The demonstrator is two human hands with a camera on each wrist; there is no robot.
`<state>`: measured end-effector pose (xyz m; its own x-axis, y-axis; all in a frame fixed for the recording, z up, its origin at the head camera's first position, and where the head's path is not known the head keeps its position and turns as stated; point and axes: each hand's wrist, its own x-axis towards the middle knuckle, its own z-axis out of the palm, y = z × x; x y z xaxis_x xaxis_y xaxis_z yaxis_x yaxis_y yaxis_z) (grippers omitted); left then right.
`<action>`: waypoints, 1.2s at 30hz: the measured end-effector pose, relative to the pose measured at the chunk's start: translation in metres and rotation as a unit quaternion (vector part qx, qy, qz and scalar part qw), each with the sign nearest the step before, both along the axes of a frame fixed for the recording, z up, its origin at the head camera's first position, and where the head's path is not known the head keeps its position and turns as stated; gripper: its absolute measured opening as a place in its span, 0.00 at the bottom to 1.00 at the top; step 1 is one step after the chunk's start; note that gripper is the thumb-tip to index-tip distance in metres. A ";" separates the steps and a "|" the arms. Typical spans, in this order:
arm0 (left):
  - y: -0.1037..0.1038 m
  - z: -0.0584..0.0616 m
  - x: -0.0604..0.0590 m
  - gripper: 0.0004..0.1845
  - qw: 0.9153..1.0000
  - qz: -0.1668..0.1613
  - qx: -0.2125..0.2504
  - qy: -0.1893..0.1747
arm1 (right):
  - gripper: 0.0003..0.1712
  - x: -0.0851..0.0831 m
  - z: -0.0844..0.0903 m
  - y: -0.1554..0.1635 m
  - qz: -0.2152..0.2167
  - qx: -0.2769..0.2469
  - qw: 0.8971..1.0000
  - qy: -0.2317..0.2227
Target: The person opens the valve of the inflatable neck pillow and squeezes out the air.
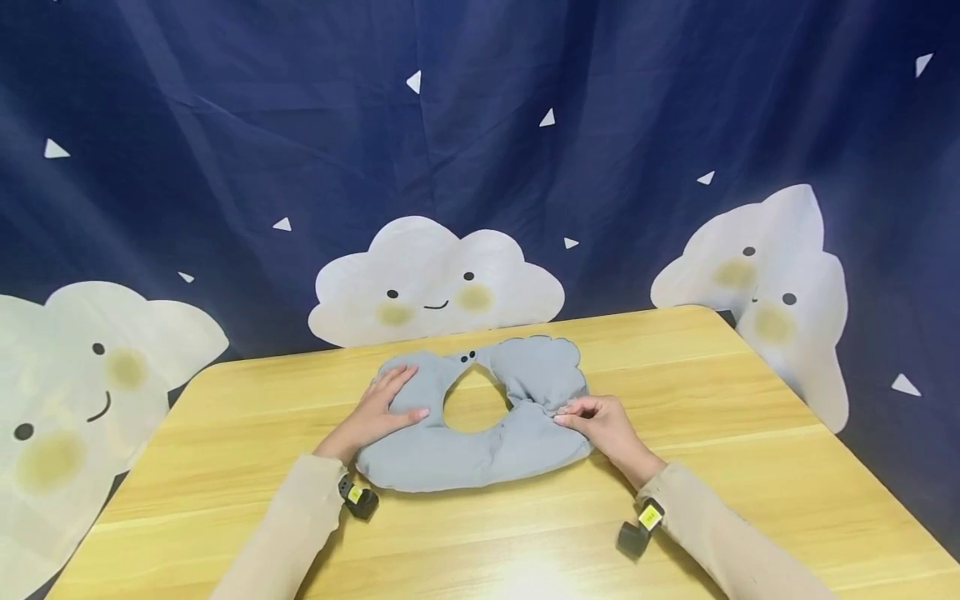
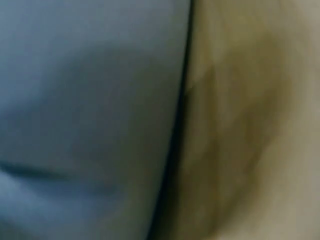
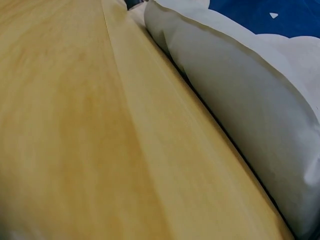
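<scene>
A grey U-shaped neck pillow (image 1: pixel 450 461) lies on the wooden table, its two rounded ends meeting at the far side. Two small black dots, perhaps snaps, show where the ends come together. On the pillow's left lobe rests my left hand (image 1: pixel 377 414), thumb and fingers spread. My right hand (image 1: pixel 602 422) pinches the pillow's fabric at a gathered crease on the right side. Close up and blurred, the pillow (image 2: pixel 85 100) fills much of the left wrist view. In the right wrist view the pillow's side (image 3: pixel 235 85) bulges above the table; neither hand shows there.
The pale wooden table (image 1: pixel 750 467) has rounded far corners. Behind it hangs a dark blue curtain (image 1: pixel 300 125) printed with white smiling clouds and triangles. A small black camera is strapped to each wrist, the left camera (image 1: pixel 362 500) close to the pillow's near edge.
</scene>
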<state>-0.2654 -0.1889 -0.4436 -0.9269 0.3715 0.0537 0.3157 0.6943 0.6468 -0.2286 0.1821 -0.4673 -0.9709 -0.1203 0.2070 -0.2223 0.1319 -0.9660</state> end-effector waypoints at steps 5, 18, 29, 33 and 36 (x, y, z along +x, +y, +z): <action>0.001 -0.004 -0.001 0.44 1.000 0.008 0.015 -0.004 | 0.07 -0.001 0.001 0.000 0.002 0.005 1.000 -0.001; 0.005 -0.005 -0.002 0.42 0.999 0.019 0.036 -0.002 | 0.06 -0.001 0.002 0.002 -0.009 0.000 1.000 -0.006; 0.007 -0.009 0.000 0.43 0.999 0.034 0.041 -0.005 | 0.05 -0.001 -0.001 0.001 -0.008 -0.009 1.000 -0.005; 0.009 -0.010 -0.001 0.42 0.998 0.041 0.038 0.005 | 0.06 -0.001 0.000 0.001 -0.005 -0.008 1.000 -0.001; 0.010 -0.011 -0.001 0.41 0.998 0.047 0.035 0.007 | 0.06 -0.001 0.000 0.001 -0.006 -0.002 1.000 -0.004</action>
<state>-0.2661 -0.1785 -0.4546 -0.9567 0.2769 0.0894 0.2598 0.6747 0.6909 -0.2293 0.1834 -0.4670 -0.9741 -0.1073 0.1992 -0.2124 0.1299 -0.9685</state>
